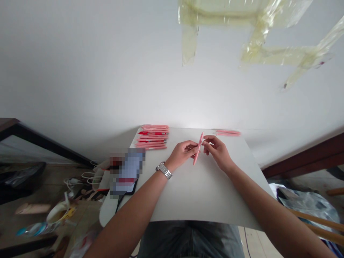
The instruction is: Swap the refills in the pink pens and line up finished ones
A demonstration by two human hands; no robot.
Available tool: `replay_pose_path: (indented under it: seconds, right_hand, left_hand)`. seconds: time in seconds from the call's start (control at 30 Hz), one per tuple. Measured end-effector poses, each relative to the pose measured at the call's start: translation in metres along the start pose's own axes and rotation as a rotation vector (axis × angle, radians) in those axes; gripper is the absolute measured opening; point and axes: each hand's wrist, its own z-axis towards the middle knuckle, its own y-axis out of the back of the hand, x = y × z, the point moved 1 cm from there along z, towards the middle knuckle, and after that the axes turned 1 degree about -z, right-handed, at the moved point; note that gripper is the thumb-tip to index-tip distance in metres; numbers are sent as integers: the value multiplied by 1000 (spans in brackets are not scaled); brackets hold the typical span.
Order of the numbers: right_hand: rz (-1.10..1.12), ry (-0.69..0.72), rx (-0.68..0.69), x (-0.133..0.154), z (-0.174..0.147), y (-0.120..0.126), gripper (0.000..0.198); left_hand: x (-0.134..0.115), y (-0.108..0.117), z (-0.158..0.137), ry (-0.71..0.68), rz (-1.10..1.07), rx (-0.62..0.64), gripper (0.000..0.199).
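A pink pen [198,150] is held slantwise above the white table, its upper end leaning right. My left hand [183,153], with a metal watch on the wrist, is closed on the pen's middle between thumb and fingers. Just right of the pen is my right hand [216,150], its fingers bent and a little apart, with nothing seen in them; whether a fingertip touches the pen I cannot tell. A row of several pink and red pens [152,137] lies at the table's back left. A few more pink pens [228,133] lie at the back right.
The white table [188,200] stands against a white wall [107,71]. A phone [127,172], blurred out, rests at its left edge with a cable. Yellowish tape [228,18] hangs on the wall. A cup [57,212] and bottle [34,229] are at lower left.
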Motion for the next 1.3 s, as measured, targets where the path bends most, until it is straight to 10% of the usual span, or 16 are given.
replay_pose_path:
  seconds: [0.6,0.87,1.3]
  right_hand:
    - [-209,13,86,-13,-3,-4,35]
    - [-540,329,30,-3,1,8,21]
    - [-758,555,21,3,1,7,18]
  left_hand:
    - [2,11,4,-120,-24,-153,30]
    - [1,19,7,-212,-94,-410,32]
    - [6,12,6,-170,-55,-305,33]
